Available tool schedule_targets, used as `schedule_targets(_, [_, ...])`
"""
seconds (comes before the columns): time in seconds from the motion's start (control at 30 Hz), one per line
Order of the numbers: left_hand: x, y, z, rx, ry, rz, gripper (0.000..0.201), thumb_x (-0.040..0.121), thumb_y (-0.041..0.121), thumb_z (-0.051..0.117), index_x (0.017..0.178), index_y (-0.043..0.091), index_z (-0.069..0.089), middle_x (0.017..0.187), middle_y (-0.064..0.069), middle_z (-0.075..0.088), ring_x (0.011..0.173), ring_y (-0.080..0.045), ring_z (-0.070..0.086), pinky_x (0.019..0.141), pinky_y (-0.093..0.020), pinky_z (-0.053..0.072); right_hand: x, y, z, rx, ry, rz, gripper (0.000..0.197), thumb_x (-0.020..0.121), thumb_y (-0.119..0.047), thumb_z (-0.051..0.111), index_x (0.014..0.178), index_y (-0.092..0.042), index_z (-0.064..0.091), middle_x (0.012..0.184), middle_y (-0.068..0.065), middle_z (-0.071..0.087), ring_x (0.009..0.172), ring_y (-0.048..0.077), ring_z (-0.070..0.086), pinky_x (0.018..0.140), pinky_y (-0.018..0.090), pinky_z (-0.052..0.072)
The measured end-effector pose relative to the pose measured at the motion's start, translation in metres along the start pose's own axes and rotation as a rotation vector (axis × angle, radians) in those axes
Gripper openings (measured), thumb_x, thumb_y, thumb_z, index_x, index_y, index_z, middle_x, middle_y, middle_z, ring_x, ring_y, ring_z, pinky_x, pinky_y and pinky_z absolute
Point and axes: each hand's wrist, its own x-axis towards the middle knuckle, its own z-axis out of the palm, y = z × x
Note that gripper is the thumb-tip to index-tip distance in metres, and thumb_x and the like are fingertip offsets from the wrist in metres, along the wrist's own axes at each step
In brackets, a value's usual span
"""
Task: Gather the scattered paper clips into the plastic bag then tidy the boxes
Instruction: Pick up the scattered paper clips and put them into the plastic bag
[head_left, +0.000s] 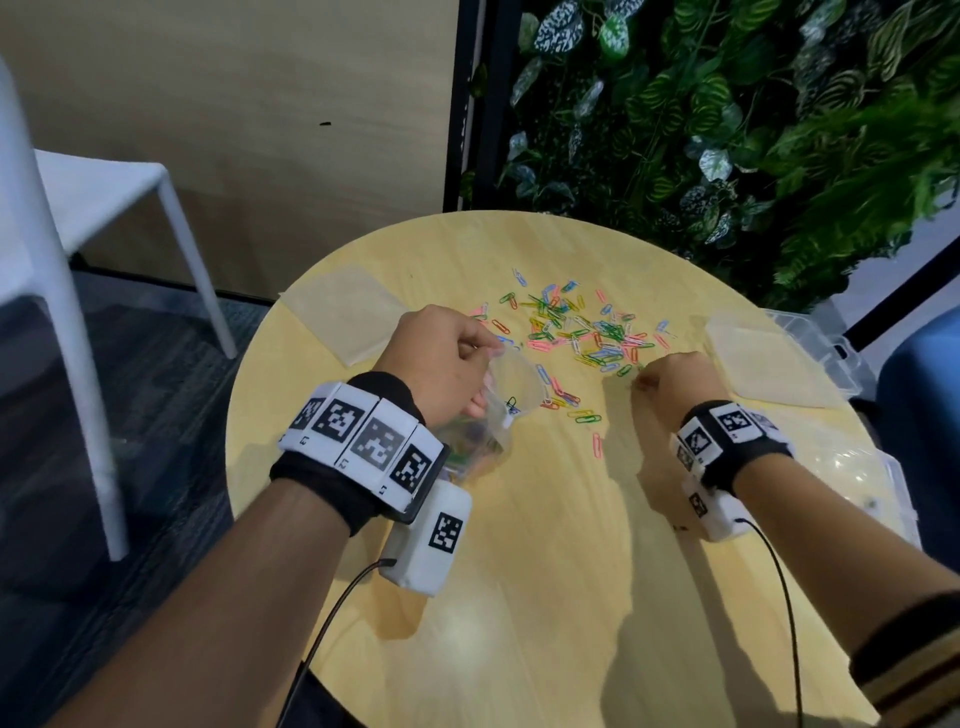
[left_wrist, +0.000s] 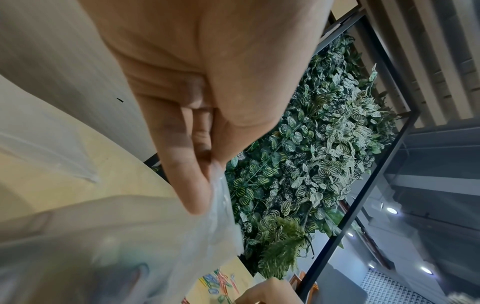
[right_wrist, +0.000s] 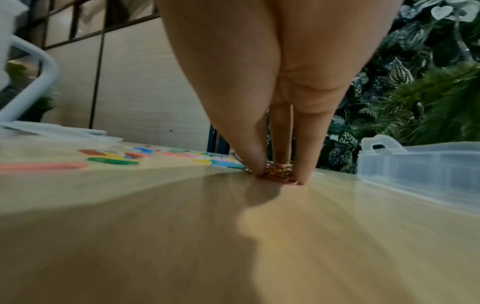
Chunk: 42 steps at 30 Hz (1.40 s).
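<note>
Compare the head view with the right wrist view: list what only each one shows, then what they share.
Only the head view: the left hand holding the plastic bag open, both wristbands, and the flat lids on the table.

Only the right wrist view: the fingertips pinching a small bunch of clips against the tabletop.

Both: the right hand, scattered paper clips, the clear box, the round table, the plant wall.

Round wooden table (head_left: 545, 571) with scattered paper clips (head_left: 576, 332), seemingly plastic lids (head_left: 348, 312), box (head_left: 810, 332).
</note>
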Motion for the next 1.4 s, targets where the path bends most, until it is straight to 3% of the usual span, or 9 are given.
schedule_targets(0.2, [-0.003, 0.003, 0.009, 0.021, -0.015, 0.001, 0.016, 0.096, 0.008, 0.060, 0.104, 0.008, 0.074, 0.080, -0.013, 0.072, 0.049, -0.012, 0.066, 0.049, -0.021, 0.058, -0.024, -0.001, -0.015, 0.203, -0.027, 0.027, 0.016, 0.086, -0.014, 0.065, 0.094, -0.018, 0.078, 0.088, 0.004, 0.074, 0.076, 0.019, 0.062, 0.068, 0.020, 0.043])
schedule_targets(0.3, [-0.003, 0.003, 0.014, 0.040, -0.017, 0.006, 0.014, 0.095, 0.009, 0.061, 0.102, 0.008, 0.073, 0.080, -0.014, 0.073, 0.048, -0.013, 0.066, 0.050, -0.023, 0.059, -0.031, -0.003, -0.039, 0.566, 0.020, 0.107, 0.008, 0.083, -0.015, 0.071, 0.088, -0.018, 0.077, 0.070, 0.000, 0.072, 0.059, 0.006, 0.065, 0.056, 0.011, 0.047])
schedule_targets(0.37, [-0.001, 0.003, 0.019, 0.048, -0.022, 0.005, 0.013, 0.095, 0.010, 0.062, 0.101, 0.009, 0.073, 0.078, -0.014, 0.072, 0.047, -0.012, 0.066, 0.050, -0.024, 0.059, -0.038, -0.009, -0.056, 0.959, 0.045, 0.120, 0.009, 0.081, -0.008, 0.073, 0.089, -0.010, 0.076, 0.077, 0.009, 0.073, 0.063, 0.014, 0.069, 0.064, 0.016, 0.057])
schedule_targets(0.47, [0.000, 0.006, 0.029, 0.033, -0.012, -0.027, 0.012, 0.095, 0.011, 0.062, 0.100, 0.010, 0.072, 0.070, -0.009, 0.069, 0.046, -0.012, 0.067, 0.052, -0.028, 0.061, -0.054, -0.027, -0.075, 1.490, -0.104, 0.066, 0.016, 0.082, 0.003, 0.068, 0.097, 0.002, 0.071, 0.089, 0.018, 0.069, 0.072, 0.023, 0.065, 0.071, 0.026, 0.060])
schedule_targets(0.6, [-0.003, 0.008, 0.042, 0.007, -0.024, -0.056, 0.013, 0.095, 0.013, 0.063, 0.099, 0.008, 0.074, 0.066, -0.009, 0.071, 0.058, -0.025, 0.073, 0.064, -0.039, 0.064, -0.072, -0.053, -0.078, 1.728, -0.397, 0.030, 0.023, 0.082, 0.006, 0.064, 0.105, 0.006, 0.066, 0.091, 0.014, 0.070, 0.080, 0.021, 0.068, 0.074, 0.025, 0.059])
schedule_targets(0.73, [-0.006, 0.009, 0.048, 0.035, -0.012, -0.044, 0.014, 0.095, 0.011, 0.062, 0.097, 0.008, 0.075, 0.061, -0.001, 0.069, 0.057, -0.022, 0.074, 0.065, -0.037, 0.064, -0.078, -0.073, -0.062, 1.636, -0.522, 0.048, 0.023, 0.084, 0.013, 0.060, 0.103, 0.001, 0.066, 0.084, 0.014, 0.068, 0.072, 0.021, 0.070, 0.072, 0.025, 0.060])
schedule_targets(0.97, [-0.003, 0.010, 0.051, 0.025, -0.009, -0.041, 0.014, 0.094, 0.013, 0.064, 0.101, 0.009, 0.075, 0.057, 0.005, 0.068, 0.055, -0.021, 0.073, 0.064, -0.035, 0.063, -0.083, -0.088, -0.041, 1.084, -0.155, -0.083, 0.005, 0.080, -0.001, 0.070, 0.079, -0.006, 0.068, 0.060, 0.009, 0.067, 0.048, 0.012, 0.066, 0.053, 0.024, 0.058])
schedule_targets(1.2, [-0.003, 0.007, 0.053, 0.035, -0.033, -0.018, 0.016, 0.095, 0.013, 0.063, 0.106, 0.011, 0.074, 0.072, -0.006, 0.073, 0.060, -0.024, 0.074, 0.070, -0.040, 0.063, -0.083, -0.093, -0.037, 0.697, -0.048, -0.247, 0.021, 0.082, -0.006, 0.058, 0.094, -0.011, 0.075, 0.084, 0.005, 0.073, 0.079, 0.020, 0.066, 0.071, 0.024, 0.051])
schedule_targets(1.4, [-0.005, 0.005, 0.049, 0.017, -0.046, -0.029, 0.015, 0.094, 0.011, 0.063, 0.104, 0.010, 0.074, 0.067, -0.006, 0.072, 0.061, -0.027, 0.074, 0.069, -0.043, 0.064, -0.085, -0.095, -0.039, 0.624, 0.028, -0.292, 0.019, 0.081, -0.009, 0.059, 0.084, -0.016, 0.077, 0.072, 0.001, 0.070, 0.065, 0.015, 0.059, 0.065, 0.020, 0.043])
